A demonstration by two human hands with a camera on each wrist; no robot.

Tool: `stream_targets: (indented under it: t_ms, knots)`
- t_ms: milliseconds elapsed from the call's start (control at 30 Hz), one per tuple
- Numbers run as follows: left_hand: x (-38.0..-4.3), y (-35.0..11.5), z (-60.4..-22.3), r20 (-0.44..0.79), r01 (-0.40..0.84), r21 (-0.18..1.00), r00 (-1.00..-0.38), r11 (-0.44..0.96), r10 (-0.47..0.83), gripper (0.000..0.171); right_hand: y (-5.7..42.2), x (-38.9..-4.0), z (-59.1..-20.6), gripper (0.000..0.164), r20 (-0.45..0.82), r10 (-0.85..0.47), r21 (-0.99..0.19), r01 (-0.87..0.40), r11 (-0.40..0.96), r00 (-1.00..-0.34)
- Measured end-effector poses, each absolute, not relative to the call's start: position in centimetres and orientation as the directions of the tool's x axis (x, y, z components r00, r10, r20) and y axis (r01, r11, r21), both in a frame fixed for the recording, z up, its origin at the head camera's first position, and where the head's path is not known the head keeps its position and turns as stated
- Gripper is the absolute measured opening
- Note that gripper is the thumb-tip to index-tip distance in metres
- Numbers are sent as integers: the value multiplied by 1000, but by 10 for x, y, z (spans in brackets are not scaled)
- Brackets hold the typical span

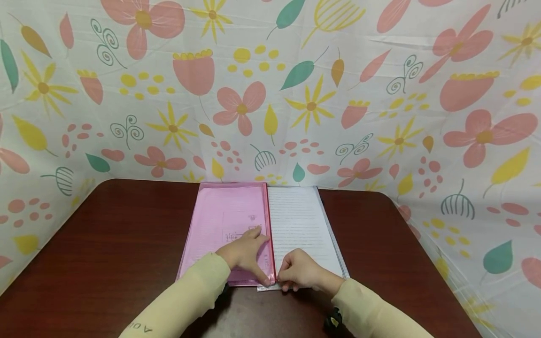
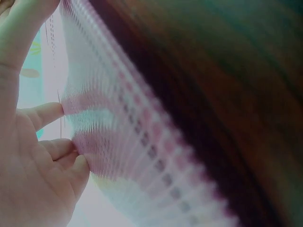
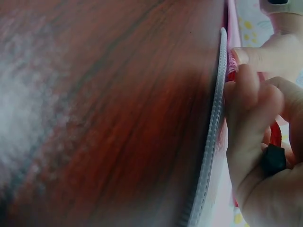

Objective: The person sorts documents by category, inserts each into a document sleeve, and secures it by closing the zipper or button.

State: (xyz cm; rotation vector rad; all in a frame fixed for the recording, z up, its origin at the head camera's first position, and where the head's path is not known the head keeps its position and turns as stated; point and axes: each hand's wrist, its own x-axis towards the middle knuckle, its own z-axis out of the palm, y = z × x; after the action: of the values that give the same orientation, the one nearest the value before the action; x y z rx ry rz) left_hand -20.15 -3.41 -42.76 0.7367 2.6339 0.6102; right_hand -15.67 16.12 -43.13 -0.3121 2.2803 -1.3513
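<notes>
A pink see-through mesh zip pouch with papers inside lies on the table, a red zipper along its right edge. My left hand rests on its lower right part, fingers spread, thumb at the bottom corner by the zipper. In the left wrist view the fingers lie against the ribbed mesh. At that same corner my right hand pinches the zipper pull, a red loop with a black end, its fingers curled. A whitish zip pouch with lined sheets lies partly under the pink one.
The dark brown wooden table extends to both sides of the pouches. Behind it and at the sides hangs a white cloth printed with flowers and leaves. The pouches' far edges reach the back of the table, near the cloth.
</notes>
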Motion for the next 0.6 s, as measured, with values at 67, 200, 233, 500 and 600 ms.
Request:
stream_targets:
  t_ms: [67,200,233,500,600]
  knots:
    - [-202,-34,-428,-201,407,484,-810,775,551,121,161,-158,-432,7,-274,-427,-875,38,483,-862]
    - [-202,-34,-428,-200,409,479,-811,777,550,122,161,-161,-433,6,-262,-439,-887,36,459,-860]
    - [-202,-34,-428,-200,409,478,-811,777,550,122,161,-162,-434,6,-259,-442,-891,35,453,-859]
    - [-202,-34,-426,-206,414,471,-807,779,553,121,160,-167,-434,6,-252,-428,-914,68,400,-868]
    - [-202,-34,-426,-203,418,466,-807,780,554,121,160,-169,-435,6,-253,-420,-921,84,381,-872]
